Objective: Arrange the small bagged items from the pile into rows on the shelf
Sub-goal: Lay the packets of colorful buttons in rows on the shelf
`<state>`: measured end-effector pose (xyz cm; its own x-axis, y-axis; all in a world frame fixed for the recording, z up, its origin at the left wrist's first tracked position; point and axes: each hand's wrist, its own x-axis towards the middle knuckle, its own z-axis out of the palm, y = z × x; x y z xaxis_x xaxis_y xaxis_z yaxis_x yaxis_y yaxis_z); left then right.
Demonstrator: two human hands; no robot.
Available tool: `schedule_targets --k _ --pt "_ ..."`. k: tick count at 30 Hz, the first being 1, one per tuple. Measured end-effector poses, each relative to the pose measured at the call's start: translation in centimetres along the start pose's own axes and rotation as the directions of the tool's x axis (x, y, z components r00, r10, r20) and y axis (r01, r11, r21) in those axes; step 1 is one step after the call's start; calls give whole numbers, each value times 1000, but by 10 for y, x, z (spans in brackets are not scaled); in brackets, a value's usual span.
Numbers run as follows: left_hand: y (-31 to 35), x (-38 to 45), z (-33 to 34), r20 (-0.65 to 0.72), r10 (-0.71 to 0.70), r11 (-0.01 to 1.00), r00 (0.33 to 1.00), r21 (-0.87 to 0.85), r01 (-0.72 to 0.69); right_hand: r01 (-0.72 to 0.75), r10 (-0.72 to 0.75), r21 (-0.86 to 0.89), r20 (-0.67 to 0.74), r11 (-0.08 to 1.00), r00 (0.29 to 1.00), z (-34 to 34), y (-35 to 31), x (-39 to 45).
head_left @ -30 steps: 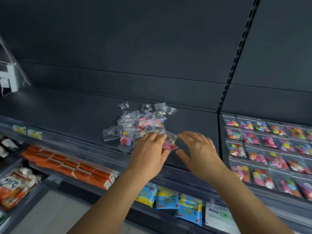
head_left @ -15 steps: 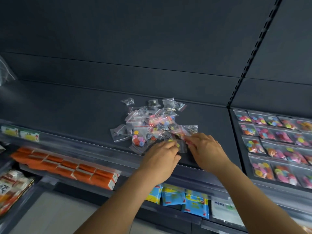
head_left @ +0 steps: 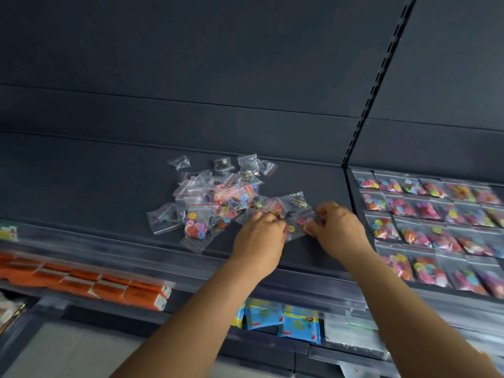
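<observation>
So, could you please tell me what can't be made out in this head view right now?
- Left hand: its fingers are hidden behind its own back, so its hold is unclear.
- Bag between the hands: partly covered by both hands; the right hand pinches its edge.
- Pile: overlapping clear bags, too jumbled to count.
- Rows of bags at right: motion-blurred and cut off by the frame edge.

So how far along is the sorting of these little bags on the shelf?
Done: the shelf section on the right holds neat rows of bags. In hand: the left hand and right hand pinch one bag of buttons at the pile's near edge. Left: most of the pile sits jumbled on the middle shelf, where no rows have been started.
</observation>
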<state>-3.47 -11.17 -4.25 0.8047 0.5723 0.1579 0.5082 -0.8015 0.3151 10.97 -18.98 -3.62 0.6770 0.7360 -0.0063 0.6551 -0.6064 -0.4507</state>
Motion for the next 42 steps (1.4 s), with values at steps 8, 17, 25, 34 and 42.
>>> schedule_targets --k 8,17,25,34,42 --pt "4 7 -2 45 -165 986 985 36 164 -130 114 73 188 989 975 -5 0 2" --pt "6 7 -3 -1 -166 980 986 -108 165 -72 72 196 8 978 997 -5 0 -14" --pt "36 16 -19 -34 -184 805 982 -579 130 -159 132 661 90 734 987 -41 8 -28" --pt "126 34 -1 14 -141 704 990 -701 110 -70 174 681 -84 729 981 -93 79 -42" --pt "247 53 48 35 -142 708 989 -695 126 -58 190 679 -122 732 974 -152 199 -49"
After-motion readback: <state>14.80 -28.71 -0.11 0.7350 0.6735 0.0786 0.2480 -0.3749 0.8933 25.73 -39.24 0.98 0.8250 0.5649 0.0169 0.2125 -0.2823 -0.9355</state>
